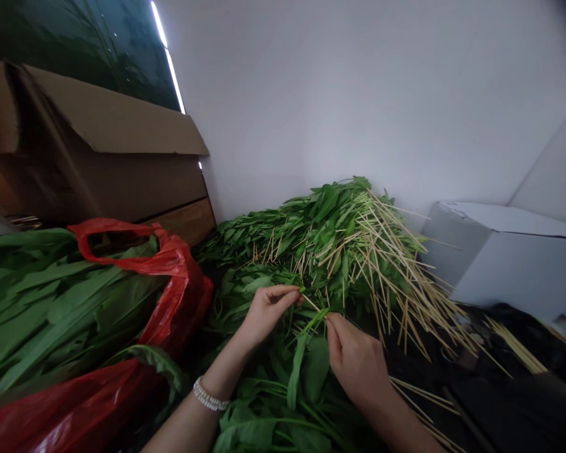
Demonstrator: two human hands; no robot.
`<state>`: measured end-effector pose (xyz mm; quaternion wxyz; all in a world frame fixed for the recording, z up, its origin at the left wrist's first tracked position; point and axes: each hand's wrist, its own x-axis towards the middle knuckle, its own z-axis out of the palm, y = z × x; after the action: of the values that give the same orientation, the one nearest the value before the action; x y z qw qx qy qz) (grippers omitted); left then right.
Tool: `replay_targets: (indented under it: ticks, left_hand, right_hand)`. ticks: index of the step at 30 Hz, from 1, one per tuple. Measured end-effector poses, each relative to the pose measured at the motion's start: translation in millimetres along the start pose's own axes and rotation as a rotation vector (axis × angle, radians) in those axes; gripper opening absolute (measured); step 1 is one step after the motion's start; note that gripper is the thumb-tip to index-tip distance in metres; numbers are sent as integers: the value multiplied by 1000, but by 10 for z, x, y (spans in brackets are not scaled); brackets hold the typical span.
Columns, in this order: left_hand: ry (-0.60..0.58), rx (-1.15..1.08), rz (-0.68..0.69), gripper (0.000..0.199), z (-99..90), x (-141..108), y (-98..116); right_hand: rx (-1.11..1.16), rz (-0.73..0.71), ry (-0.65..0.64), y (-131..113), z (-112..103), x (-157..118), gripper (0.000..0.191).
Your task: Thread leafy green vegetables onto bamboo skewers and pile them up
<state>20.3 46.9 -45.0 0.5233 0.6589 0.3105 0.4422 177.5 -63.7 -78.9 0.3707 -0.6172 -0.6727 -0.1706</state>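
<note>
Between my two hands runs a thin wooden skewer (312,304), with a bit of green at its far end by my left fingertips. My left hand (270,311), a beaded bracelet on its wrist, is closed in a pinch at that end. Closed at the near end, my right hand (358,355) grips a green leafy stem (317,319) where it meets the skewer. A long leaf hangs down from this stem. Loose green leaves (268,409) lie under both hands. My right fingers partly hide the join of stem and skewer.
Behind my hands rises a heap of leaves (325,211) with many skewers (400,277) sticking out to the right. A red plastic bag (188,270) of leaves stands left, near a cardboard box (136,126). A white box (514,258) and more loose skewers (514,345) are right.
</note>
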Motion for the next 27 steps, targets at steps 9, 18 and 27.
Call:
replay_targets:
  ticks: [9, 18, 27]
  left_hand:
    - [-14, 80, 24, 27, -1, -7, 31]
    - [-69, 62, 33, 21, -19, -10, 7]
    - [-133, -139, -141, 21, -40, -14, 1]
  right_hand:
    - [9, -7, 1, -2, -1, 0, 27]
    - [25, -3, -21, -1, 28, -29, 27]
    - [67, -43, 13, -17, 35, -49, 28]
